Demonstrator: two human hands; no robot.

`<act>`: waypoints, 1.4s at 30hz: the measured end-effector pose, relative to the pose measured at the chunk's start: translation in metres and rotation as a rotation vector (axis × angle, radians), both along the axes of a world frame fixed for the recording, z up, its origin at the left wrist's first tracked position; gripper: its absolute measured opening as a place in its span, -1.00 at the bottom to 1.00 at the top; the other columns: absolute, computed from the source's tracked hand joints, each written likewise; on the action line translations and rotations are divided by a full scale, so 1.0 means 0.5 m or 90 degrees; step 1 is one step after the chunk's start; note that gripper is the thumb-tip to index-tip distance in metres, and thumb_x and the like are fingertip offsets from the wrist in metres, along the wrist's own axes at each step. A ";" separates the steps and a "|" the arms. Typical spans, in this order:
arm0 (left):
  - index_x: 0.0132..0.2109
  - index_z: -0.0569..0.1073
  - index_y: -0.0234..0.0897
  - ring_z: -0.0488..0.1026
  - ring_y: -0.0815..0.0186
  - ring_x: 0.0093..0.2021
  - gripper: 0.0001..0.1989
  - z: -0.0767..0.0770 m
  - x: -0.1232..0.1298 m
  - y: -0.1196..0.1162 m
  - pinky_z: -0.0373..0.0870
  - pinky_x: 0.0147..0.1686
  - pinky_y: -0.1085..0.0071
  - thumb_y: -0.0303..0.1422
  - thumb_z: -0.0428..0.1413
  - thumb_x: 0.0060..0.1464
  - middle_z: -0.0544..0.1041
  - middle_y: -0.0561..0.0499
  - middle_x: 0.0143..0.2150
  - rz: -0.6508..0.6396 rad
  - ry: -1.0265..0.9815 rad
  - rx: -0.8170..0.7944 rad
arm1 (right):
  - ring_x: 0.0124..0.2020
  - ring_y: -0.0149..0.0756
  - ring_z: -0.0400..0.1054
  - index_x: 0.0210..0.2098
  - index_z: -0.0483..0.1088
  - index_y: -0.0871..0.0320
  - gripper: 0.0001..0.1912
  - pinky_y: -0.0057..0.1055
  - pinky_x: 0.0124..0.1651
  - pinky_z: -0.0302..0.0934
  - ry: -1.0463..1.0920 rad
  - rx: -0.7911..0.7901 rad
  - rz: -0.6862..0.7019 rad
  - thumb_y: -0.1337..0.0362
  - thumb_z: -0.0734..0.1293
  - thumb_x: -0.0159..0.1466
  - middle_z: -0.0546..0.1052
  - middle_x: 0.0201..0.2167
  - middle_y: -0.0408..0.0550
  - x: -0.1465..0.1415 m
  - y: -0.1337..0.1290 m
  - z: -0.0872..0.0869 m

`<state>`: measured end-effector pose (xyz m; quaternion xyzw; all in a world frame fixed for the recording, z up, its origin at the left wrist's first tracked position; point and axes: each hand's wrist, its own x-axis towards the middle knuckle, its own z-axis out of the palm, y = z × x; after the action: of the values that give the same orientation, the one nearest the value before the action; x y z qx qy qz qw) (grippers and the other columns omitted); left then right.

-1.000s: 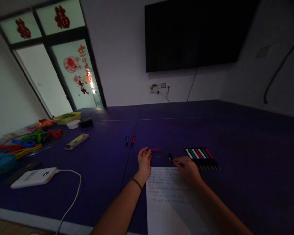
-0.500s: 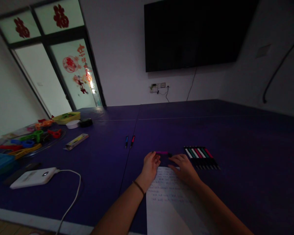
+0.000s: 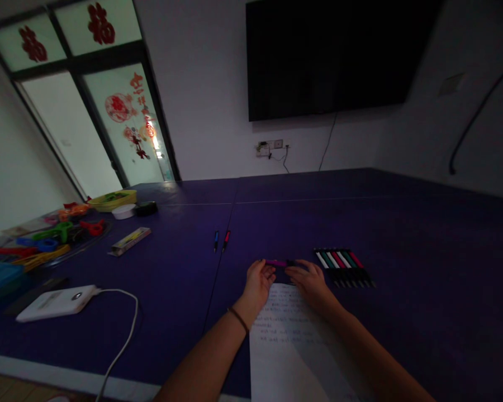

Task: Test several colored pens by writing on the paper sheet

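A purple pen (image 3: 275, 263) with a dark end lies crosswise between my hands, above the top edge of a handwritten paper sheet (image 3: 285, 357). My left hand (image 3: 259, 283) pinches its left end. My right hand (image 3: 309, 281) has its fingers at the dark right end, partly covering it. To the right, a row of several pens (image 3: 341, 268) with white, green and red barrels lies side by side. A blue pen (image 3: 216, 241) and a red pen (image 3: 226, 240) lie apart at the left.
On the left of the purple table (image 3: 171, 301) are a white power bank (image 3: 56, 303) with a cable, a small box (image 3: 131, 241), a blue container (image 3: 2, 278), colourful scissors (image 3: 46, 244), a yellow basket (image 3: 113, 201) and tape rolls (image 3: 124, 211).
My right hand has shifted slightly left, and its fingers now meet the dark end of the purple pen. My left hand stays on the other end.
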<state>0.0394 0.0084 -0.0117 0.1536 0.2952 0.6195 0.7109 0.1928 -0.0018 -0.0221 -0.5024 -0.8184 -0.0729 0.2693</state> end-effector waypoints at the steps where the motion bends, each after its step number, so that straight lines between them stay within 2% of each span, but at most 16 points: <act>1: -0.48 0.30 -0.28 0.36 0.43 -0.54 -0.76 -0.002 0.000 0.001 0.23 -0.44 0.46 -0.34 0.21 -0.32 0.40 0.08 -0.55 0.000 -0.002 0.001 | -0.04 -0.14 0.16 -0.26 0.43 0.03 -0.70 -0.10 -0.05 0.00 0.000 -0.002 0.004 0.41 0.13 0.16 0.48 -0.20 -0.11 0.001 0.000 0.001; 9: -0.47 0.31 -0.28 0.36 0.41 -0.52 -0.75 -0.007 0.001 0.005 0.22 -0.41 0.44 -0.34 0.22 -0.35 0.41 0.09 -0.54 -0.001 0.002 -0.003 | -0.20 -0.23 0.27 -0.43 0.46 0.07 -0.71 -0.23 -0.11 0.06 0.011 -0.014 0.058 0.48 0.16 0.12 0.52 -0.38 -0.13 -0.001 -0.005 0.023; 14: -0.47 0.33 -0.28 0.35 0.42 -0.51 -0.77 -0.006 0.000 0.004 0.21 -0.40 0.44 -0.34 0.21 -0.32 0.42 0.07 -0.52 -0.015 0.000 0.011 | -0.27 -0.23 0.26 -0.27 0.43 0.14 -0.72 -0.29 -0.20 0.15 0.070 0.028 0.054 0.43 0.13 0.16 0.50 -0.35 -0.02 -0.006 -0.005 0.025; 16: -0.47 0.34 -0.29 0.35 0.42 -0.50 -0.79 -0.004 -0.001 0.003 0.21 -0.39 0.43 -0.34 0.21 -0.31 0.44 0.05 -0.49 -0.025 0.002 0.020 | -0.27 -0.23 0.26 -0.23 0.41 0.18 -0.71 -0.29 -0.21 0.17 0.124 0.047 0.050 0.40 0.10 0.18 0.48 -0.34 0.02 -0.008 -0.005 0.023; 19: -0.47 0.35 -0.28 0.36 0.41 -0.48 -0.80 -0.001 -0.003 -0.001 0.20 -0.38 0.43 -0.34 0.20 -0.29 0.45 0.04 -0.45 -0.034 0.003 0.024 | -0.29 -0.24 0.29 -0.30 0.41 0.18 -0.73 -0.30 -0.21 0.19 0.260 0.050 0.028 0.33 0.10 0.18 0.47 -0.37 0.02 -0.008 -0.004 0.022; 21: -0.47 0.36 -0.29 0.36 0.41 -0.47 -0.81 0.001 -0.003 -0.002 0.20 -0.36 0.43 -0.34 0.20 -0.29 0.46 0.03 -0.45 -0.044 0.001 0.027 | -0.33 -0.27 0.32 -0.34 0.40 0.16 -0.75 -0.32 -0.23 0.21 0.370 0.032 0.008 0.27 0.11 0.17 0.46 -0.39 0.00 -0.006 -0.003 0.021; 24: -0.47 0.36 -0.29 0.37 0.40 -0.46 -0.81 0.002 -0.003 -0.002 0.21 -0.34 0.42 -0.36 0.21 -0.29 0.46 0.03 -0.44 -0.056 0.000 0.032 | -0.44 -0.32 0.32 -0.29 0.38 0.16 -0.72 -0.37 -0.34 0.23 0.497 -0.012 -0.012 0.20 0.11 0.16 0.44 -0.44 -0.02 -0.002 0.000 0.022; 28: -0.46 0.36 -0.29 0.38 0.38 -0.45 -0.80 -0.003 -0.004 0.001 0.21 -0.34 0.41 -0.37 0.22 -0.31 0.47 0.01 -0.43 -0.060 0.007 0.043 | -0.49 -0.33 0.31 -0.38 0.37 0.17 -0.69 -0.37 -0.38 0.23 0.587 -0.044 -0.036 0.09 0.14 0.10 0.40 -0.53 -0.05 0.000 0.004 0.023; 32: -0.44 0.37 -0.29 0.40 0.36 -0.43 -0.80 -0.007 -0.005 0.001 0.23 -0.32 0.41 -0.38 0.22 -0.30 0.47 0.01 -0.44 -0.057 0.007 0.048 | -0.46 -0.30 0.35 -0.42 0.36 0.17 -0.66 -0.34 -0.34 0.25 0.671 -0.105 -0.037 0.02 0.24 -0.01 0.45 -0.49 -0.03 -0.002 0.004 0.025; 36: -0.44 0.36 -0.30 0.40 0.36 -0.43 -0.80 -0.006 -0.003 -0.003 0.24 -0.29 0.40 -0.39 0.21 -0.29 0.45 0.02 -0.46 -0.060 0.022 0.063 | -0.41 -0.25 0.37 -0.49 0.39 0.19 -0.65 -0.32 -0.29 0.26 0.689 -0.154 -0.006 0.01 0.31 -0.09 0.49 -0.48 0.00 -0.007 -0.003 0.034; 42: -0.44 0.34 -0.30 0.41 0.36 -0.45 -0.81 0.003 0.001 -0.009 0.26 -0.31 0.40 -0.40 0.20 -0.25 0.45 0.02 -0.47 -0.070 0.040 0.067 | -0.45 -0.24 0.37 -0.55 0.43 0.16 -0.69 -0.35 -0.34 0.28 0.640 -0.153 0.021 0.02 0.33 -0.10 0.50 -0.53 -0.03 -0.023 -0.015 0.044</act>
<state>0.0398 0.0037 -0.0102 0.2263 0.2753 0.5889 0.7254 0.1813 -0.0090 -0.0003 -0.4896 -0.5984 0.2761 0.5709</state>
